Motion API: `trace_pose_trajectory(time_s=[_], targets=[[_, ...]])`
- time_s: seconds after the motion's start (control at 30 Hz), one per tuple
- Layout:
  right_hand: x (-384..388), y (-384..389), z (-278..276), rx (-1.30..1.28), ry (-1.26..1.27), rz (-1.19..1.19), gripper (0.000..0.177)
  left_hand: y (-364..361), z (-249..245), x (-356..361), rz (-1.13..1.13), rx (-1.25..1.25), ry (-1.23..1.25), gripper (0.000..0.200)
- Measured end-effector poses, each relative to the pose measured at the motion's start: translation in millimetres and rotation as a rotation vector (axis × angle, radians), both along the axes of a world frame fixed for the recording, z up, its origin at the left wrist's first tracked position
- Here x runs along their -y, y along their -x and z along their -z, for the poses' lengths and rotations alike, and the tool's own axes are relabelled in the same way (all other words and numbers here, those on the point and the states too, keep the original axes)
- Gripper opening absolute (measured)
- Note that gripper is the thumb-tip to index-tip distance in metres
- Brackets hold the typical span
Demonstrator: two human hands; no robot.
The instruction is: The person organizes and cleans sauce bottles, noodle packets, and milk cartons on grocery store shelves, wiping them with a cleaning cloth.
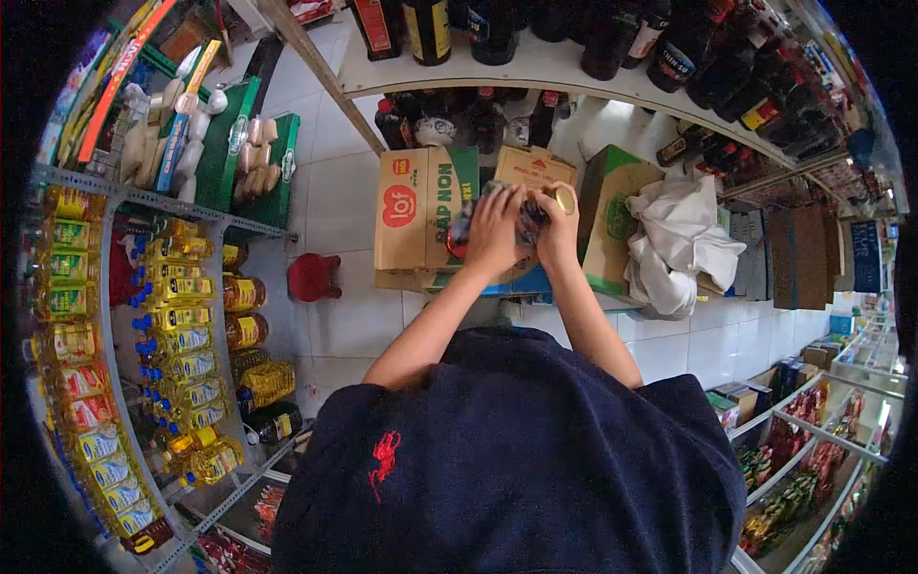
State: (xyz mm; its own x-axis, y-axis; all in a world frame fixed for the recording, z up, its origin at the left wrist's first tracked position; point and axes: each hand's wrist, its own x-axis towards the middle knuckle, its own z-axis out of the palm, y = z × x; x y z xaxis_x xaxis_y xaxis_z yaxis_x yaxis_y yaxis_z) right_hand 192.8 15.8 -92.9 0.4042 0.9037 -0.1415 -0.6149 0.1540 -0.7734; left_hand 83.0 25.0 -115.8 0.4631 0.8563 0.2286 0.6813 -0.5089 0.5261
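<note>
A dark, glossy jar (529,220) with a round gold lid (564,199) is held above the cardboard boxes. My right hand (557,230) is closed around its lid end. My left hand (492,230) curls over the other end, where a reddish, shiny part (457,241) shows beside the fingers. Much of the jar is covered by my hands, and its label cannot be read. Just behind my hands stand a brown carton with a red heart logo and green panel (402,206) and an opened brown carton (537,166).
A shelf (516,75) of dark sauce bottles runs across in front. On the right are a green-and-brown carton (612,215) and crumpled white sacks (679,244). Left racks hold yellow oil bottles (191,340). A red stool (314,277) stands on the tiled floor.
</note>
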Motion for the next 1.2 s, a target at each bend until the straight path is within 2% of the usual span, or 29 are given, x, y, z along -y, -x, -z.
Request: trace_pose_trajectory(time_s=[0.17,0.33,0.47,0.57,0.63,0.7,0.8,0.87,0.9,0.97,1.07,1.1,1.17,1.2], targets=[[-5,-1,5,0.063,0.002,-0.052,0.023,6,-5,3,-0.049,0.015,0.048,0.092],[6,-3,-3,0.004,-0.004,-0.091,0.023,14,9,17,-0.07,0.137,-0.021,0.088],[11,-14,3,-0.103,-0.017,-0.06,0.023,21,42,15,-0.024,0.153,-0.1,0.09],[11,-24,18,-0.144,-0.015,-0.015,0.022,44,67,18,-0.07,0.132,0.072,0.1],[12,-24,17,-0.145,-0.036,-0.051,0.024,60,86,15,-0.071,0.148,0.075,0.101],[13,-19,13,-0.153,-0.051,-0.091,0.025,73,82,19,-0.094,0.146,0.138,0.098],[7,0,2,0.127,-0.182,-0.356,0.034,78,71,29,-0.229,0.218,0.27,0.092],[-1,17,-6,0.393,-0.214,-0.594,0.037,86,90,33,-0.289,0.299,0.288,0.086],[-6,24,-14,0.388,-0.216,-0.603,0.037,90,92,35,-0.343,0.343,0.267,0.085],[-21,37,-32,0.441,-0.3,-0.893,0.039,98,90,37,-0.435,0.441,0.289,0.08],[-48,46,-39,0.474,-0.445,-1.074,0.04,102,49,28,-0.423,0.527,0.313,0.077],[-52,48,-42,0.415,-0.382,-1.142,0.04,102,45,24,-0.438,0.528,0.306,0.077],[-66,49,-37,0.496,-0.476,-1.143,0.041,100,39,15,-0.305,0.745,0.246,0.075],[-70,49,-35,0.58,-0.563,-1.126,0.042,97,37,12,-0.313,0.746,0.241,0.075]])
